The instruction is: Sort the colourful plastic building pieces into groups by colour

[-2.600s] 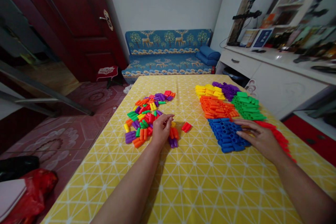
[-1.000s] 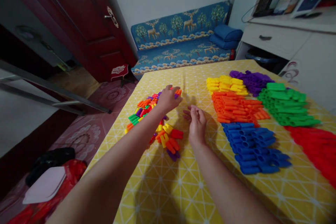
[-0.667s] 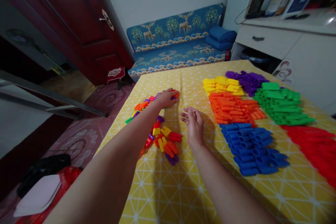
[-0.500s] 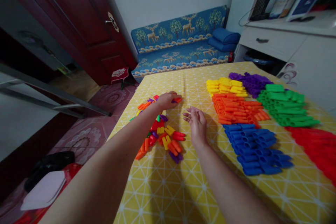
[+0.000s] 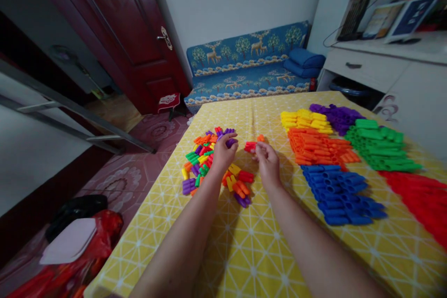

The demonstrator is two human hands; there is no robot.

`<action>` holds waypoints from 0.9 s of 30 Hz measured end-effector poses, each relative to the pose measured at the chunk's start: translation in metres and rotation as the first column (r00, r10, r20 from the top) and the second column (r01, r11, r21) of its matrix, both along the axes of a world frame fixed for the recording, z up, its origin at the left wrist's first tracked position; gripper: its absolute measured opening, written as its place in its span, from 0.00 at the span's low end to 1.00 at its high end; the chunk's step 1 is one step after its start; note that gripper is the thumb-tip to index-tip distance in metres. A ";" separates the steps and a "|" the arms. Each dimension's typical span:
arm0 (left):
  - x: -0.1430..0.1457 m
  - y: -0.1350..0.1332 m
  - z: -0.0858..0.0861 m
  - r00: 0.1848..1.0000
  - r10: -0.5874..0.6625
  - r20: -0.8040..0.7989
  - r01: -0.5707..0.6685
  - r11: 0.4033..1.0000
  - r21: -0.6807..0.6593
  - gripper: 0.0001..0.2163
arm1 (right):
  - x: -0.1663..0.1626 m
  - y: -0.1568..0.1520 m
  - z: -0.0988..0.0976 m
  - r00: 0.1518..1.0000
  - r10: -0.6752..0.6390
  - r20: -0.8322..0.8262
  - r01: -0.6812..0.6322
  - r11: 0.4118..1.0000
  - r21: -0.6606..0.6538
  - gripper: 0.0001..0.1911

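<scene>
My left hand (image 5: 224, 152) is curled over the far edge of a mixed heap of bullet-shaped plastic building blocks (image 5: 206, 153). Between its thumb and fingers shows a purple block (image 5: 231, 142). Just to the right, the fingertips of my right hand (image 5: 268, 162) pinch a red block (image 5: 250, 146). An orange block (image 5: 260, 138) shows right behind those fingers; whether it is held or lies on the cloth, I cannot tell. Under my left wrist, yellow, red, orange and purple blocks lie at the near side of the heap, partly hidden by the arm.
Sorted piles stand on the right of the yellow tablecloth (image 5: 230, 251): yellow (image 5: 305, 121), purple (image 5: 337, 118), orange (image 5: 317, 145), green (image 5: 382, 145), blue (image 5: 342, 195) and red (image 5: 419, 200). A patterned sofa (image 5: 244, 63) is behind the table.
My left hand has drawn back toward me and now has a purple block at its fingers. The right hand, empty before, now pinches a red block. The camera view has shifted slightly.
</scene>
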State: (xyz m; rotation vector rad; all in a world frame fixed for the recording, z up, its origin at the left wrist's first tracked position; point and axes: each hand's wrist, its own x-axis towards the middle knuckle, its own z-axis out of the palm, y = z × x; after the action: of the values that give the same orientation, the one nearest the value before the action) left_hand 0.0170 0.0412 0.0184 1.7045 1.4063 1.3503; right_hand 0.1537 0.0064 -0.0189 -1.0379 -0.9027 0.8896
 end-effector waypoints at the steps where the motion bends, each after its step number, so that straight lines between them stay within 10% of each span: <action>1: 0.001 -0.006 -0.003 0.999 0.024 -0.039 -0.022 0.998 0.053 0.18 | 0.002 0.000 -0.001 0.990 -0.071 0.125 0.067 0.997 0.040 0.17; 6: 0.004 -0.020 -0.011 0.951 0.010 -0.309 0.064 0.971 0.229 0.21 | 0.016 0.004 -0.005 0.696 -0.327 0.639 0.229 0.945 0.234 0.16; 11: 0.002 -0.022 -0.022 0.883 -0.006 -0.469 0.079 0.987 0.137 0.21 | 0.022 0.012 -0.010 0.562 -0.143 0.814 0.179 0.983 0.050 0.33; 17: 0.004 -0.023 -0.023 0.822 -0.001 -0.569 0.050 0.996 0.070 0.30 | 0.018 0.020 -0.013 0.683 0.215 0.698 -0.322 0.947 0.024 0.40; 27: 0.000 -0.019 -0.025 0.990 -0.094 -0.100 0.097 0.995 0.018 0.23 | 0.009 0.019 -0.021 0.766 0.323 0.556 -0.411 0.911 0.037 0.38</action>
State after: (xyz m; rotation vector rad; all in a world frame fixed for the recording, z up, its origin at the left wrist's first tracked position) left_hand 0.0171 0.0217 -0.0067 1.8524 1.3490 1.2499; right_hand 0.1628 0.0250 -0.0396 -1.0032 -1.6803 0.8375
